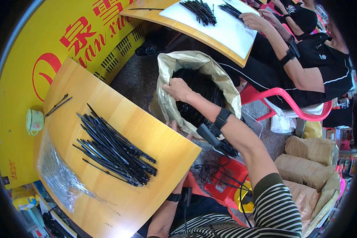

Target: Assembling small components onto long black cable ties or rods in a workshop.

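Note:
A large tan sack [230, 85] stands open on the floor beyond the wooden table, with many slim black strips [194, 107] inside. My right hand [179, 89] reaches across the opening, fingers closed on the left part of its rim. Low against the sack's near side is my left hand [178, 129], mostly hidden by the table corner; its grip is not clear. On the table [162, 131] to the left lies a loose pile of similar thin black pieces [115, 148]. Two more pieces [58, 105] lie apart near the table's far left edge.
Clear plastic wrap [61, 174] and a small green cup [35, 121] are at the left. A co-worker's hands [256, 20] handle black pieces on a white board [226, 33]. Also around are a pink chair [293, 101], a red basket [226, 182] and brown packages [305, 170].

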A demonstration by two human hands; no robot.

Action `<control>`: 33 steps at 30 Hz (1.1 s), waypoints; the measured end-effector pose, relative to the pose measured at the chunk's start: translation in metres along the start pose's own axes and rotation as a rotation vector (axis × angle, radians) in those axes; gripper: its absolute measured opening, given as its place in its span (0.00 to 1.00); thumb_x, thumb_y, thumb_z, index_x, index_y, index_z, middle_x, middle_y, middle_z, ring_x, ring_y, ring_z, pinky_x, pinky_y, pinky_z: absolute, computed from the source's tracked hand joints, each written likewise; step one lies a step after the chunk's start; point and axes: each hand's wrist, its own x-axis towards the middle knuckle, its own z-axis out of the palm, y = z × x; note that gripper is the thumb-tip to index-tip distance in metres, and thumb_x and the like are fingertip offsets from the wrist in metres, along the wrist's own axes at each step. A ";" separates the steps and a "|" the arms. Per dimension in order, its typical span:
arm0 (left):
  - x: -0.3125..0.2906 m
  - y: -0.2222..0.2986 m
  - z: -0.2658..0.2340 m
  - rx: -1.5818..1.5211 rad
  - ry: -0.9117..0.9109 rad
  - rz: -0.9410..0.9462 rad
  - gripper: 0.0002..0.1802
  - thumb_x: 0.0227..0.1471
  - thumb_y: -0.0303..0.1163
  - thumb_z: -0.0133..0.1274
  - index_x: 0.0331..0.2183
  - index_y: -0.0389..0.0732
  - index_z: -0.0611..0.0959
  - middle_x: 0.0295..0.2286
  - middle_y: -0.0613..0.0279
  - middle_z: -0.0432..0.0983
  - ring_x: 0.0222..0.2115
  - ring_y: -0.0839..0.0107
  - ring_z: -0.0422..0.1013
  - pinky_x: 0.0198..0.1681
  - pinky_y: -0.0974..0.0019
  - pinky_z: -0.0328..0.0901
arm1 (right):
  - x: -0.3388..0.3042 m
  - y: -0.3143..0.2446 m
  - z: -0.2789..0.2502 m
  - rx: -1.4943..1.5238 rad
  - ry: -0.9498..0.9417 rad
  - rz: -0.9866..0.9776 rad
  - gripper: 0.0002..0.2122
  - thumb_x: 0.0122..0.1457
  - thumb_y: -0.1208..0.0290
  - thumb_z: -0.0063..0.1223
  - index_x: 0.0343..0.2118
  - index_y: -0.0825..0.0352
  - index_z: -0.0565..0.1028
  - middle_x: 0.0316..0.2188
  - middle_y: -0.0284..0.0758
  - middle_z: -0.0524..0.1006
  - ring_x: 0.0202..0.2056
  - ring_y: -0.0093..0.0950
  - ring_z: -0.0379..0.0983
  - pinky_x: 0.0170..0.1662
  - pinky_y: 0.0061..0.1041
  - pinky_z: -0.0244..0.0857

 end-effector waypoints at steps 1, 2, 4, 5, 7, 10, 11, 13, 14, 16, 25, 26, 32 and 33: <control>0.000 -0.005 0.002 0.003 0.001 -0.008 0.27 0.49 0.34 0.49 0.51 0.39 0.66 0.46 0.47 0.62 0.48 0.54 0.60 0.49 0.55 0.57 | -0.003 -0.011 -0.015 0.397 -0.074 0.213 0.20 0.52 0.62 0.45 0.21 0.81 0.71 0.21 0.51 0.73 0.24 0.37 0.75 0.25 0.31 0.69; 0.002 -0.008 0.006 -0.046 0.014 -0.046 0.27 0.49 0.35 0.49 0.51 0.39 0.66 0.46 0.47 0.62 0.47 0.54 0.61 0.49 0.55 0.58 | -0.008 -0.018 -0.025 0.789 -0.145 0.431 0.17 0.51 0.68 0.44 0.21 0.83 0.70 0.19 0.51 0.73 0.21 0.35 0.75 0.23 0.30 0.69; 0.004 -0.013 0.017 -0.150 0.030 -0.121 0.28 0.49 0.35 0.49 0.52 0.39 0.65 0.46 0.47 0.62 0.47 0.55 0.61 0.48 0.56 0.58 | -0.016 -0.023 -0.021 0.842 -0.146 0.386 0.17 0.52 0.69 0.40 0.24 0.85 0.68 0.18 0.47 0.71 0.18 0.33 0.74 0.22 0.30 0.69; 0.005 -0.016 0.024 -0.201 0.036 -0.159 0.28 0.49 0.35 0.49 0.52 0.39 0.65 0.46 0.47 0.62 0.46 0.55 0.62 0.47 0.56 0.59 | -0.018 -0.024 -0.019 0.876 -0.133 0.391 0.18 0.53 0.68 0.40 0.26 0.85 0.68 0.17 0.46 0.71 0.18 0.33 0.74 0.22 0.29 0.69; 0.007 -0.021 0.036 -0.299 0.050 -0.237 0.28 0.49 0.36 0.49 0.52 0.39 0.64 0.46 0.46 0.62 0.46 0.56 0.63 0.46 0.57 0.60 | -0.017 -0.023 -0.015 0.951 -0.157 0.382 0.21 0.56 0.60 0.42 0.28 0.81 0.69 0.19 0.43 0.73 0.20 0.29 0.73 0.22 0.25 0.69; 0.010 -0.033 0.050 -0.428 0.085 -0.361 0.29 0.50 0.36 0.49 0.53 0.39 0.63 0.46 0.46 0.62 0.45 0.56 0.64 0.45 0.58 0.61 | -0.024 -0.008 -0.034 1.116 -0.310 0.266 0.20 0.57 0.55 0.43 0.30 0.73 0.72 0.23 0.34 0.72 0.24 0.21 0.70 0.22 0.21 0.66; 0.010 -0.036 0.052 -0.468 0.100 -0.403 0.29 0.50 0.36 0.49 0.53 0.39 0.63 0.46 0.46 0.62 0.44 0.57 0.64 0.44 0.58 0.62 | -0.024 0.005 -0.032 1.155 -0.271 0.259 0.20 0.56 0.53 0.45 0.31 0.71 0.73 0.24 0.33 0.73 0.26 0.21 0.70 0.23 0.20 0.66; 0.012 -0.035 0.055 -0.519 0.111 -0.439 0.30 0.50 0.37 0.49 0.53 0.39 0.62 0.46 0.46 0.62 0.44 0.57 0.64 0.44 0.58 0.62 | -0.026 0.041 -0.022 1.150 -0.057 0.322 0.19 0.54 0.51 0.47 0.33 0.66 0.75 0.25 0.31 0.74 0.26 0.19 0.69 0.25 0.18 0.65; 0.012 -0.034 0.055 -0.445 0.095 -0.409 0.31 0.49 0.37 0.49 0.54 0.39 0.61 0.45 0.46 0.63 0.42 0.58 0.66 0.42 0.60 0.64 | -0.025 0.061 -0.006 1.084 0.083 0.403 0.18 0.55 0.53 0.46 0.32 0.66 0.75 0.28 0.35 0.74 0.30 0.25 0.70 0.32 0.24 0.66; 0.012 -0.030 0.056 -0.372 0.071 -0.377 0.32 0.49 0.37 0.49 0.54 0.40 0.60 0.44 0.46 0.63 0.41 0.59 0.67 0.40 0.62 0.65 | -0.022 0.086 0.024 0.517 0.341 0.306 0.18 0.56 0.53 0.42 0.37 0.63 0.74 0.38 0.38 0.72 0.42 0.32 0.67 0.44 0.34 0.61; 0.008 -0.036 0.061 -0.373 0.073 -0.369 0.30 0.51 0.38 0.48 0.54 0.42 0.61 0.42 0.49 0.64 0.40 0.60 0.67 0.39 0.61 0.65 | -0.043 0.024 0.077 0.123 0.112 0.211 0.22 0.57 0.48 0.36 0.53 0.48 0.62 0.58 0.32 0.53 0.61 0.38 0.40 0.54 0.65 0.30; 0.007 -0.036 0.061 -0.324 0.084 -0.354 0.30 0.51 0.39 0.48 0.54 0.41 0.60 0.42 0.49 0.64 0.40 0.60 0.67 0.39 0.61 0.65 | -0.047 0.014 0.077 0.105 0.115 0.175 0.22 0.56 0.48 0.37 0.52 0.49 0.63 0.58 0.32 0.54 0.61 0.38 0.40 0.54 0.64 0.30; 0.011 -0.032 0.053 -0.166 0.083 -0.298 0.30 0.52 0.43 0.47 0.54 0.41 0.62 0.43 0.47 0.65 0.40 0.57 0.67 0.39 0.59 0.65 | -0.045 0.014 0.077 0.098 0.169 0.184 0.22 0.56 0.49 0.38 0.52 0.49 0.63 0.57 0.32 0.54 0.61 0.37 0.40 0.54 0.64 0.29; 0.011 -0.034 0.054 -0.090 0.096 -0.230 0.31 0.52 0.45 0.46 0.53 0.40 0.63 0.44 0.46 0.65 0.40 0.55 0.67 0.39 0.58 0.65 | -0.045 0.015 0.076 0.100 0.149 0.185 0.22 0.56 0.48 0.37 0.53 0.48 0.62 0.58 0.32 0.53 0.61 0.37 0.40 0.55 0.63 0.28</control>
